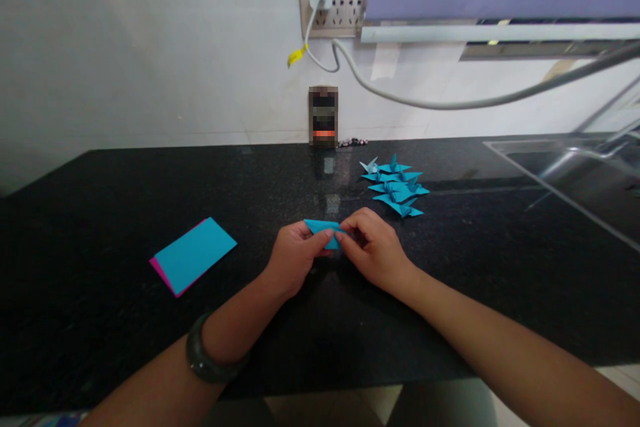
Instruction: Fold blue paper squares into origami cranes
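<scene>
Black counter (300, 347), left hand (295, 259) pinching blue paper (321, 225), right hand (374, 248) apparently too

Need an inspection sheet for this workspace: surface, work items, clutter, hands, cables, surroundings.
Surface: glossy black countertop
Work items: folded blue paper; paper stack at left, blue over pink; folded cranes, mostly blue, right of centre
Clutter: upright blurred object, bead-like strand beside it
Hands: left hand and right hand both pinch the folded blue paper
Cables: pale cord, plugged into outlet, hanging above countertop
Surroundings: light wall, purple strip upper right
</scene>
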Action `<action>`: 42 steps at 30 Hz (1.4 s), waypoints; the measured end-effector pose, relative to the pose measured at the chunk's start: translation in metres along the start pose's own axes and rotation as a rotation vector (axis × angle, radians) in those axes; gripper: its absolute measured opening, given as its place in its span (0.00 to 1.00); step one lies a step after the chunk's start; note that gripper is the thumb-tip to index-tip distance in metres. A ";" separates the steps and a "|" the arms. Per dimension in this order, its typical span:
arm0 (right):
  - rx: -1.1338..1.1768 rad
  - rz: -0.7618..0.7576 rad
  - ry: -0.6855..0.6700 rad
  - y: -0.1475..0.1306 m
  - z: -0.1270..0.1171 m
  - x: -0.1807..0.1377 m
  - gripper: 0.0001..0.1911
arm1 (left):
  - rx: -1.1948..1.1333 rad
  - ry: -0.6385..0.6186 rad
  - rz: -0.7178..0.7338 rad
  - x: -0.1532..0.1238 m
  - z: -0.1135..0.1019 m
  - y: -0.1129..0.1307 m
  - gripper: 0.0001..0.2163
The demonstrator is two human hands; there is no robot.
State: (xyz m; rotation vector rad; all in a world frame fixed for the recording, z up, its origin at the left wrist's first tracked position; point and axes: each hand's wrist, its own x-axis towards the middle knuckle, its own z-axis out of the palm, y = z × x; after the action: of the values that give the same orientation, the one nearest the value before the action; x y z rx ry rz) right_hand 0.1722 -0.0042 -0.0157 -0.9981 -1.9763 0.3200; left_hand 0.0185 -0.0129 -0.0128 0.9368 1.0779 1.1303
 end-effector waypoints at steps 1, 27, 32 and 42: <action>0.033 0.013 0.006 0.000 0.001 -0.001 0.00 | -0.019 -0.003 -0.007 0.000 0.000 0.000 0.08; 0.036 -0.386 -0.207 0.013 -0.018 0.008 0.12 | -0.285 -0.077 -0.264 0.001 -0.002 0.009 0.04; 0.039 -0.388 -0.242 0.010 -0.018 0.009 0.12 | -0.284 -0.059 -0.262 0.000 0.000 0.009 0.04; 0.451 0.427 -0.072 0.010 -0.002 0.005 0.10 | -0.221 -0.007 -0.155 0.000 0.000 0.005 0.08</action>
State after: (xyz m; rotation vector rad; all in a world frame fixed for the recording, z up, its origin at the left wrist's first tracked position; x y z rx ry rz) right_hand 0.1776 0.0052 -0.0170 -1.1064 -1.6290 1.0011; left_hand 0.0170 -0.0117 -0.0080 0.6723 0.9798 1.0916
